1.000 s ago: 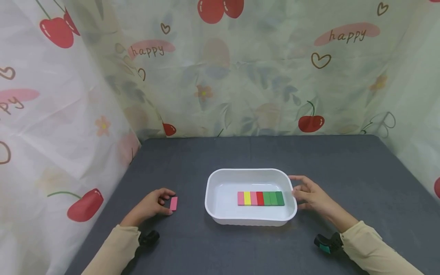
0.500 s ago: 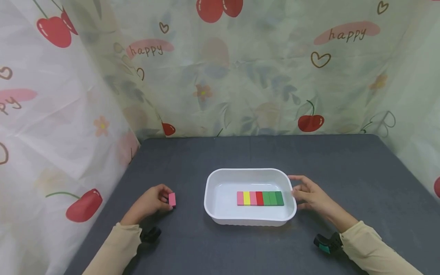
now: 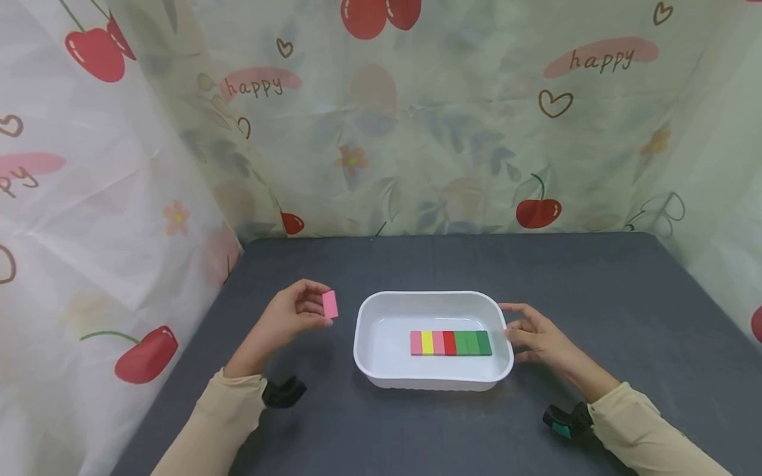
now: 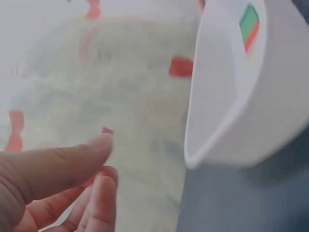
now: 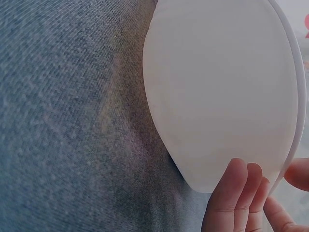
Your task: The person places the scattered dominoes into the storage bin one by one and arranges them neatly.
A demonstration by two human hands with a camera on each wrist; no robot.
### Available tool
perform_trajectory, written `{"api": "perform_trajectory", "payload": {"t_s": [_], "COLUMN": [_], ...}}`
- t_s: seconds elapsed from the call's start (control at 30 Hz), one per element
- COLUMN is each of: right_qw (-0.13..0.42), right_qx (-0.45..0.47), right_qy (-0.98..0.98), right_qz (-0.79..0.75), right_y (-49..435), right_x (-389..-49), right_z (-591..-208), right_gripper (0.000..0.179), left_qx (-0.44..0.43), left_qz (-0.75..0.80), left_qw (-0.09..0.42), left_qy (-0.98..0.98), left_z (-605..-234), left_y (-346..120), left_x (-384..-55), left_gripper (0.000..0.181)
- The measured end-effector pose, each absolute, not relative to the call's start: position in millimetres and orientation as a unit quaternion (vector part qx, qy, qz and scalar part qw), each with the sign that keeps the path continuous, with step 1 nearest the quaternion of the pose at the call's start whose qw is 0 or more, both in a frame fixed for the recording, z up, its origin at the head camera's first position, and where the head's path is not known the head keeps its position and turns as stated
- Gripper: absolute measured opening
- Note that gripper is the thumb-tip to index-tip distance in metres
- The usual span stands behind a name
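Between the thumb and fingertips of my left hand (image 3: pixel 292 312) is a small pink block (image 3: pixel 330 305), held up left of the white tray (image 3: pixel 431 383). The left wrist view shows only a corner of that block above the thumb (image 4: pixel 100 145); the rest is hidden by the fingers. At the tray's right end, my right hand (image 3: pixel 544 342) holds the rim. Its fingers (image 5: pixel 231 193) lie against the outer wall in the right wrist view, with the thumb at the rim. Inside the tray, a row of blocks (image 3: pixel 449 343) in pink, yellow, red and green lies side by side, toward the right.
The tray stands on a dark grey table (image 3: pixel 440 264). Behind and to the left hangs a pale curtain (image 3: pixel 417 132) printed with cherries and flowers. A black wrist device (image 3: pixel 284 393) sits on the left wrist, and another (image 3: pixel 567 421) on the right.
My left hand has picked the pink block up off the table and carried it up and rightward, closer to the tray. The right hand and the tray have stayed in place.
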State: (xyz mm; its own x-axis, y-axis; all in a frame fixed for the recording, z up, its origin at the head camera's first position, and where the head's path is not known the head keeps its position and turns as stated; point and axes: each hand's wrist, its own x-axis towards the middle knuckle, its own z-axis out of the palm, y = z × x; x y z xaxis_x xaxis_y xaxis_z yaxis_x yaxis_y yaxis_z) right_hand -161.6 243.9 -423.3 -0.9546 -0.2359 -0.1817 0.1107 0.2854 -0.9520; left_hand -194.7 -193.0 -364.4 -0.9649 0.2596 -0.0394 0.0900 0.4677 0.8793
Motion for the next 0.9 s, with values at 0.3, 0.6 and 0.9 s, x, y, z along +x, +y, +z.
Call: {"api": "perform_trajectory", "payload": {"t_s": [0.3,0.6,0.9], "right_qw": [0.144,0.144,0.143], "right_qx": [-0.036,-0.033,-0.042], "right_qy": [0.789,0.791,0.784], "right_qz": [-0.596,-0.594,-0.602], "right_y": [244,244,245], "right_x": [-163,-162,-162], "right_z": [-425,-425,-426], "right_gripper": [0.064,0.063,0.064], "left_qx": [0.119,0.087,0.084], "left_qz": [0.559,0.552,0.538], "left_qw": [0.126,0.154,0.184], "left_qy": [0.811,0.815,0.818], "left_z": [-364,-386,-405], "left_y": [-142,-101,-79], "left_x": [-192,-191,-197], "left_gripper": [0.052,0.048,0.043]}}
